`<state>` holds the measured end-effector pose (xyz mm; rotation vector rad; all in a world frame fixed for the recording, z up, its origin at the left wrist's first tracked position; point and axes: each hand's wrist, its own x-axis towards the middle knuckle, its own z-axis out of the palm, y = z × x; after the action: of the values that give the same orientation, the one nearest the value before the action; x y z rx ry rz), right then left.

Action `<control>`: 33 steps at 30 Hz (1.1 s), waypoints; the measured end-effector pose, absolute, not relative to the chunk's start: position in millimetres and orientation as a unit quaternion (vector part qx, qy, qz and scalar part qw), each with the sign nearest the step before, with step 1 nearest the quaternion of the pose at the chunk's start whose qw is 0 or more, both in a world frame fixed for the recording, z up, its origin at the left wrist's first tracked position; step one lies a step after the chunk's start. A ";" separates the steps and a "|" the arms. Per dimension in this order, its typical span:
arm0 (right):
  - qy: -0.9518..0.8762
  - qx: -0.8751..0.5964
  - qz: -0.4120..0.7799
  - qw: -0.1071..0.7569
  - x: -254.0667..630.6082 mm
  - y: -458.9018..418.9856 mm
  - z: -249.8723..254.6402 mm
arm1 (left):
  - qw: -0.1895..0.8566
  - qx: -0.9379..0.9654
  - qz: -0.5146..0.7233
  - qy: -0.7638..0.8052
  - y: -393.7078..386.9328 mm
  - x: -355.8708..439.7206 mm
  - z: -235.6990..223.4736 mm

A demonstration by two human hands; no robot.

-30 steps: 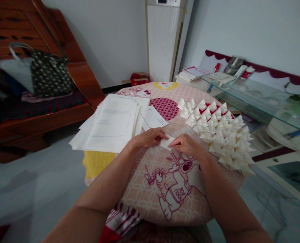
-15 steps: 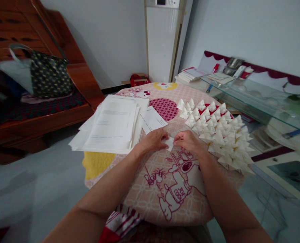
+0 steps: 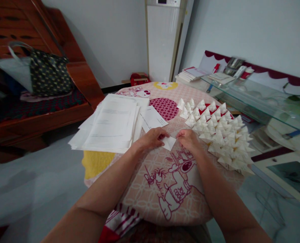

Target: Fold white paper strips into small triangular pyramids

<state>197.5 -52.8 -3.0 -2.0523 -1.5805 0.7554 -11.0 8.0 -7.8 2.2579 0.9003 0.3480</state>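
Note:
A small folded white paper (image 3: 169,143) lies at a slant on the tablecloth (image 3: 190,206). My left hand (image 3: 155,137) is closed on its left side, thumb and fingertips at the edge. Just off its right corner is my right hand (image 3: 188,138), its fingers curled into a pinch. Whether anything sits between those fingertips is hidden. Beyond my left hand lies a loose printed sheet (image 3: 153,118). To the right stand many pointed folded paper pieces (image 3: 219,135), packed closely in rows.
A stack of printed papers (image 3: 112,125) covers the table's left part. At the right, a glass shelf (image 3: 261,98) comes close to the table's edge. A wooden bench (image 3: 81,81) holding a dotted bag (image 3: 49,74) stands at the left.
My right hand has drawn slightly right and away from the folded paper, so more of its right corner shows. My left hand stays at its left side.

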 end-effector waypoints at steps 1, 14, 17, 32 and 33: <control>-0.564 -0.738 0.294 0.226 197.7 -53.9 -2.5 | 0.339 0.866 0.134 0.342 8.6 -11.9 -7.2; -0.600 -0.713 0.306 0.196 194.5 -59.2 11.8 | 0.262 0.888 0.149 0.348 3.4 -3.5 -7.9; -0.582 -0.715 0.328 0.206 193.6 -61.0 15.4 | 0.261 0.876 0.161 0.373 2.8 -2.1 -5.3; -0.570 -0.662 0.419 0.249 208.7 -60.3 7.3 | 0.499 0.645 0.311 0.487 5.6 -6.7 2.7; -0.562 -0.655 0.432 0.262 208.2 -60.4 7.5 | 0.521 0.628 0.319 0.482 4.3 -6.3 5.3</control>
<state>208.2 -60.4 7.5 -1.7713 -1.5214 1.1685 -6.3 4.3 5.3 1.5040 1.1555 0.7639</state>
